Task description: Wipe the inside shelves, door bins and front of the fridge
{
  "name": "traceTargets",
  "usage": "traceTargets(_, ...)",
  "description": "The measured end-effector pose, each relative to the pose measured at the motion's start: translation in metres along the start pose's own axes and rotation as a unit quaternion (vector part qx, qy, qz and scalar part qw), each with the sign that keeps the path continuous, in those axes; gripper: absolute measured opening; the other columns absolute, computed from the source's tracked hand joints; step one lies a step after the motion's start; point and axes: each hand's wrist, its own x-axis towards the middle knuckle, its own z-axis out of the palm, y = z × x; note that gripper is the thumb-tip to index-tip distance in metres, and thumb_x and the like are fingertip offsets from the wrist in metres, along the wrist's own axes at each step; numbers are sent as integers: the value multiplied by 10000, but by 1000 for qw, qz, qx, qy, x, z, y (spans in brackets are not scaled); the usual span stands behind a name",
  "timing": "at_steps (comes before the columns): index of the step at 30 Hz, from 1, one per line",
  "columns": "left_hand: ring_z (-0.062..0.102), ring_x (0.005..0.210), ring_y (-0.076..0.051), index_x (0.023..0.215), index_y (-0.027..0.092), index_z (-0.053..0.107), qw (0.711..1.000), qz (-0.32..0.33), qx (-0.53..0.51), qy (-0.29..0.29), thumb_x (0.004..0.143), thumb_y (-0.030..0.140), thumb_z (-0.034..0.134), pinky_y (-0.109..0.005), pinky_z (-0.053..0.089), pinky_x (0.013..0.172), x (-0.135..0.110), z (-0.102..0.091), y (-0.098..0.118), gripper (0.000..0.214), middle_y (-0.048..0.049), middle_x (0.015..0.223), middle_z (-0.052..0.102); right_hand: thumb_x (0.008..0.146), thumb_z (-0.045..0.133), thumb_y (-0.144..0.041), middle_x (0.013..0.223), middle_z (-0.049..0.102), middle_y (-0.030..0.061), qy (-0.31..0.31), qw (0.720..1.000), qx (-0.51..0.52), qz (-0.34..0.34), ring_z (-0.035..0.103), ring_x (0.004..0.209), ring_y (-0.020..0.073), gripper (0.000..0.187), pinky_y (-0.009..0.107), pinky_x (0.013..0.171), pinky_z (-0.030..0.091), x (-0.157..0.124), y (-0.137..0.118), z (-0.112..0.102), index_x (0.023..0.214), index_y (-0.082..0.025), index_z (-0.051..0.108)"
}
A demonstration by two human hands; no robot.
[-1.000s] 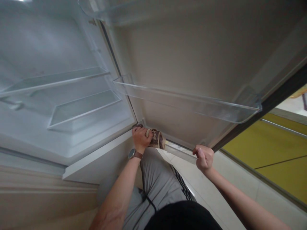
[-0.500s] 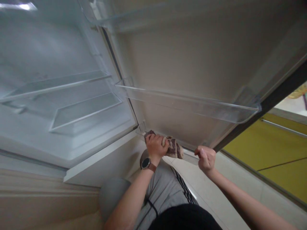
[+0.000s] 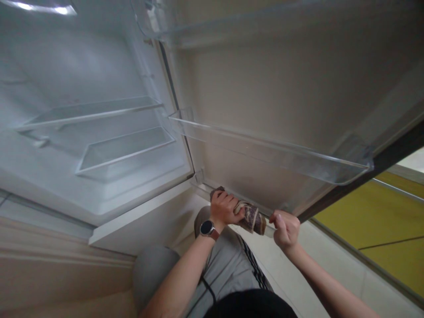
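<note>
Head view | left hand [image 3: 225,208], fingers clasped round a brown-and-cream patterned cloth [image 3: 254,218] at the near edge of a clear plastic lower door bin [image 3: 200,190] | right hand [image 3: 286,229], fingers curled near its right end, pinch cannot be told | advisable: even pressure, bin steadied

Left hand [image 3: 225,207]: I see it clutching a brown patterned cloth [image 3: 249,216]
Right hand [image 3: 286,229]: curled near the bottom of the open fridge door [image 3: 281,92]
Far left: two shelves [image 3: 127,145]
</note>
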Motion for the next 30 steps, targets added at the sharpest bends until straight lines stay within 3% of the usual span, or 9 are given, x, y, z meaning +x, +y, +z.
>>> traceTargets(7,613,822,-273,693,222,626,994,-54,78,-46,900,378,534,-455,401,855,-7,-19,-100,275,-79,745,686,1050,391,-176,557,462,-15,4,1000,3,5,447,496,89,430,255,535,328,-1,1,1,649,-176,549)
traceTargets(11,608,828,-285,701,227,610,993,-64,83,-56,919,364,521,-453,406,870,-7,-22,-120,273,-80,746,677,1052,386,-181,557,468,-14,12,1000,-2,4,445,493,88,434,257,532,326,1,-3,2,647,-178,540)
traceTargets(22,603,803,-284,695,228,613,991,-100,81,-30,932,319,533,-457,391,887,-6,-17,-81,266,-72,739,687,1076,359,-257,512,460,-4,15,999,-26,19,442,463,99,513,265,515,327,2,-1,2,595,-188,524)
traceTargets(25,602,797,-276,689,228,619,992,-104,70,-34,924,326,551,-457,386,884,-5,-12,-57,263,-67,734,685,1080,352,-271,500,442,-9,25,999,-24,27,426,453,97,528,265,510,316,3,1,1,591,-186,532)
traceTargets(30,599,820,-271,729,228,654,995,-78,31,-45,878,348,621,-458,397,906,-2,-4,4,194,-65,762,683,1077,353,-268,510,432,-11,21,999,-10,24,414,464,97,524,267,522,304,1,3,-1,597,-182,545)
